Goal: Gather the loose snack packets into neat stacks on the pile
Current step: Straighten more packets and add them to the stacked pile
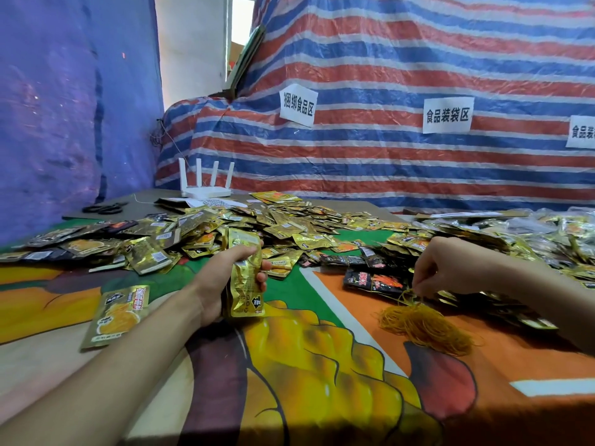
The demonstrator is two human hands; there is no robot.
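Observation:
My left hand (225,278) grips an upright stack of gold snack packets (246,278) above the table's middle. My right hand (450,268) reaches down at the right and pinches a rubber band from the heap of yellow rubber bands (425,326). A wide pile of loose gold packets (280,226) spreads across the back of the table. One gold packet (117,315) lies alone at the left, near my left forearm. Black and red packets (373,280) lie just left of my right hand.
A colourful printed cloth (322,365) covers the table. A white router (206,185) and black scissors (104,208) sit at the back left. More packets in clear bags (541,230) heap at the far right. A striped tarp (386,75) with paper signs hangs behind.

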